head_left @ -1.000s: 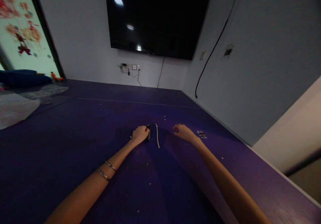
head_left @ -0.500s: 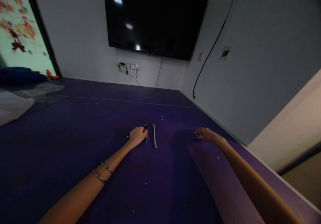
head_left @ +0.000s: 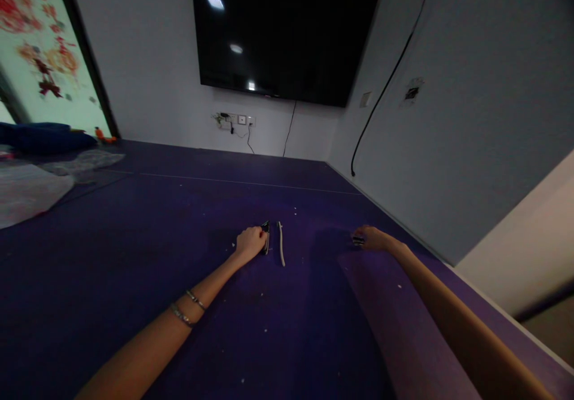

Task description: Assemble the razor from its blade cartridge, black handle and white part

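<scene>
My left hand (head_left: pixel 251 243) is closed on a flat, dark object with a pale shiny edge (head_left: pixel 266 238), held low over the purple surface; its kind is not clear. Just right of that lies a thin white strip, like a short piece of cord (head_left: pixel 281 244), slightly bent and untouched by either hand. Farther right, my right hand (head_left: pixel 371 238) has its fingers closed around a small dark object with shiny bands (head_left: pixel 358 240), too small to name. Most of that hand's fingertips are hidden. Two bracelets (head_left: pixel 183 310) circle my left forearm.
The wide purple surface (head_left: pixel 179 226) carries scattered white specks. Clear plastic (head_left: pixel 89 164) and a whitish bag (head_left: pixel 33 191) lie at the left, near a dark blue cloth (head_left: pixel 51 138). A black cable (head_left: pixel 381 104) hangs along the right wall. A large television (head_left: pixel 287 35) hangs ahead.
The view has turned slightly left, so everything sits a little farther right in the picture. The object in my right hand shows at a slightly different angle. My left hand keeps its hold.
</scene>
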Tool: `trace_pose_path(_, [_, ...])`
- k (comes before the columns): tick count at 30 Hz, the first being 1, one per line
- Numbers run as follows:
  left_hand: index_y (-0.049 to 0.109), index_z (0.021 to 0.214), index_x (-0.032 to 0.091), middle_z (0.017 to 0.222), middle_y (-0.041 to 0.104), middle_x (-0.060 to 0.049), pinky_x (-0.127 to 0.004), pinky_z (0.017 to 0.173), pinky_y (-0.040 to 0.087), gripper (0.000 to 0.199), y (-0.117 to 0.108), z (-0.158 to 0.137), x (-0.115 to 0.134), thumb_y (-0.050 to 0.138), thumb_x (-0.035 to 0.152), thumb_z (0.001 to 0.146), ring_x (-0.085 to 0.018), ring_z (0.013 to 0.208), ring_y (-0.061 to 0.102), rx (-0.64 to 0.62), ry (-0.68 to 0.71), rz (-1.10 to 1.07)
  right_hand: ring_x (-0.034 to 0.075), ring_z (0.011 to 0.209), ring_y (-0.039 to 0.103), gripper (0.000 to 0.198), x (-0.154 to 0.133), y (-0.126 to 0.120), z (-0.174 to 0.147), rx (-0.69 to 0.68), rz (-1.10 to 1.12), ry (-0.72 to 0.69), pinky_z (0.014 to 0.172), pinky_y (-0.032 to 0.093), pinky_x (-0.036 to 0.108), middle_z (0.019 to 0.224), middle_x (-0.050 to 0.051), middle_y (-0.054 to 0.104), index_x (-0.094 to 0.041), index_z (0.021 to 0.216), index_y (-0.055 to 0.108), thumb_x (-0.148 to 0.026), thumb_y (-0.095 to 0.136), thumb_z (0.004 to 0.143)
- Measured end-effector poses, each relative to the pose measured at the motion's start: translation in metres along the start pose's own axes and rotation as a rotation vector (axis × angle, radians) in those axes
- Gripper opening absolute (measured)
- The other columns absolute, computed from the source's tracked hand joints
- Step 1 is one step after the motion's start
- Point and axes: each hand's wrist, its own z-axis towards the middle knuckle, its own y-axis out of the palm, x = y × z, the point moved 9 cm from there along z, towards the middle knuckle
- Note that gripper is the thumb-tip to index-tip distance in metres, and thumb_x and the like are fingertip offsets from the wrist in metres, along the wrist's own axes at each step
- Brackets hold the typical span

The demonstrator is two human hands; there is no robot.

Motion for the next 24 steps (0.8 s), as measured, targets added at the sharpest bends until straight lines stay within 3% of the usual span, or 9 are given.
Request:
trace_pose_path(5, [0.065, 0.089, 0.019, 0.090, 0.067, -0.010, -0.029, 0.069, 0.043, 0.034, 0.000, 0.000, -0.003, 0.035, 0.034, 0.085, -0.022, 0.083, 0.062, 0.051, 0.001, -0.035, 0.019, 0.094, 0.057, 0.051, -0.044, -0.002, 0.017, -0.026, 0.077, -0.163, 0.081, 0.042, 0.024, 0.107, 0.011, 0.060, -0.014, 0.110, 0.059, -0.021, 0.061, 0.060])
trace_pose_path(10, [0.065, 0.087, 0.019, 0.088, 0.066, -0.009, -0.027, 0.068, 0.042, 0.034, 0.001, 0.001, -0.004, 0.035, 0.035, 0.085, -0.020, 0.080, 0.062, 0.066, 0.011, -0.071, 0.018, 0.093, 0.055, 0.050, -0.125, -0.007, 0.023, 0.019, 0.233, -0.358, 0.084, 0.041, 0.025, 0.105, 0.009, 0.059, -0.013, 0.109, 0.060, -0.022, 0.061, 0.059])
trace_pose_path(15, [0.065, 0.086, 0.019, 0.087, 0.066, -0.009, -0.028, 0.066, 0.042, 0.034, 0.003, 0.002, -0.004, 0.034, 0.034, 0.085, -0.021, 0.080, 0.062, 0.081, 0.017, -0.070, 0.018, 0.094, 0.053, 0.051, -0.186, 0.003, 0.022, -0.036, 0.302, -0.469, 0.085, 0.040, 0.026, 0.105, 0.007, 0.057, -0.016, 0.111, 0.060, -0.022, 0.061, 0.060])
trace_pose_path(19, [0.065, 0.086, 0.019, 0.088, 0.067, -0.009, -0.028, 0.066, 0.042, 0.034, 0.002, 0.001, -0.003, 0.034, 0.034, 0.085, -0.021, 0.080, 0.062, 0.077, 0.013, -0.073, 0.018, 0.095, 0.053, 0.052, -0.207, 0.008, 0.028, -0.024, 0.331, -0.511, 0.087, 0.039, 0.027, 0.105, 0.007, 0.055, -0.015, 0.113, 0.059, -0.021, 0.061, 0.061])
trace_pose_path(24, [0.065, 0.086, 0.018, 0.088, 0.067, -0.008, -0.027, 0.067, 0.042, 0.034, -0.001, -0.002, -0.001, 0.035, 0.034, 0.085, -0.021, 0.082, 0.062, 0.064, -0.004, -0.073, 0.020, 0.097, 0.052, 0.054, -0.212, 0.018, 0.039, -0.022, 0.338, -0.518, 0.088, 0.039, 0.028, 0.106, 0.009, 0.054, -0.012, 0.113, 0.059, -0.020, 0.062, 0.059])
